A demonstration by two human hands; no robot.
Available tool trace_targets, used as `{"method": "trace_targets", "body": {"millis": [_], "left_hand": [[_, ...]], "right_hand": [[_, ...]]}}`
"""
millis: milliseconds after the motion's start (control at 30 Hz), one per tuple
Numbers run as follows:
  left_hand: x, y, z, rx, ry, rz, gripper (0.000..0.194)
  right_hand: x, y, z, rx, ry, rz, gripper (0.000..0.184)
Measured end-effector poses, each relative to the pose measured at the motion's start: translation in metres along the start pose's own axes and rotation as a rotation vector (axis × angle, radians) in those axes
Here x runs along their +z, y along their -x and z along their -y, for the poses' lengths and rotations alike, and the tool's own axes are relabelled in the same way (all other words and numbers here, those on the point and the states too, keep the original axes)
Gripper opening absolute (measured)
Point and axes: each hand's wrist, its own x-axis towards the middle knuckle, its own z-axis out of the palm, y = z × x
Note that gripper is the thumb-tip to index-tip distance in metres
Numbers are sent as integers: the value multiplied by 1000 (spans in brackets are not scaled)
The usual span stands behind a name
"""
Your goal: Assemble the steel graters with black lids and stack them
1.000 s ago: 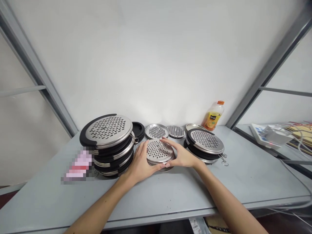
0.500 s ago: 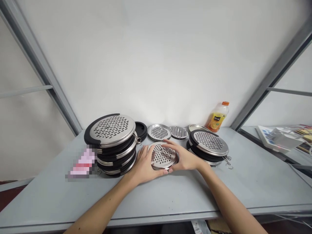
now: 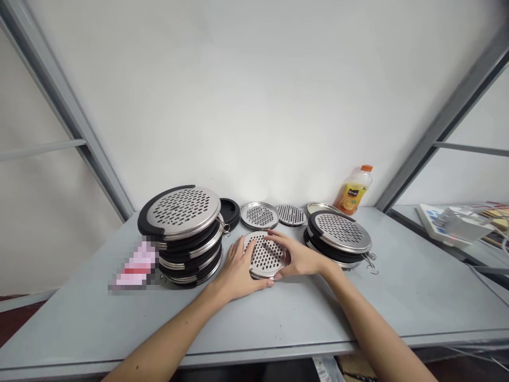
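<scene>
A round, perforated metal grater disc (image 3: 264, 253) lies on the table in front of me, between my hands. My left hand (image 3: 238, 273) curves around its left side, with the thumb along the near edge. From the right, my right hand (image 3: 299, 255) grips the rim, fingers over the far side and thumb near the front. To the left rises a tall stack of perforated metal discs with black rims (image 3: 183, 212). A lower stack of similar discs (image 3: 344, 233) stands on the right, with wire loops sticking out.
Along the wall lie black round lids (image 3: 229, 212), a perforated disc in a metal ring (image 3: 260, 216), a slotted disc (image 3: 291, 215) and a metal ring (image 3: 324, 207). An orange juice bottle (image 3: 354, 191) stands at the back right. A blurred pink item (image 3: 137, 265) lies left.
Little differs. The disc and both hands stay in nearly the same place, with slight finger shifts around the rim. The stacks have not moved.
</scene>
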Motion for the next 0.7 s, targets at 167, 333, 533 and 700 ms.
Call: {"method": "trace_targets", "body": {"millis": [167, 333, 533, 700], "left_hand": [[0, -3, 5, 38, 12, 33, 110], [-4, -4, 8, 109, 38, 53, 106], [-8, -4, 7, 103, 84, 58, 101], [-10, -3, 6, 88, 107, 62, 100]], "right_hand": [[2, 0, -7, 4, -17, -5, 102], [1, 0, -11, 27, -7, 9, 102], [0, 0, -10, 7, -12, 17, 101], [-2, -1, -9, -13, -11, -2, 99]]}}
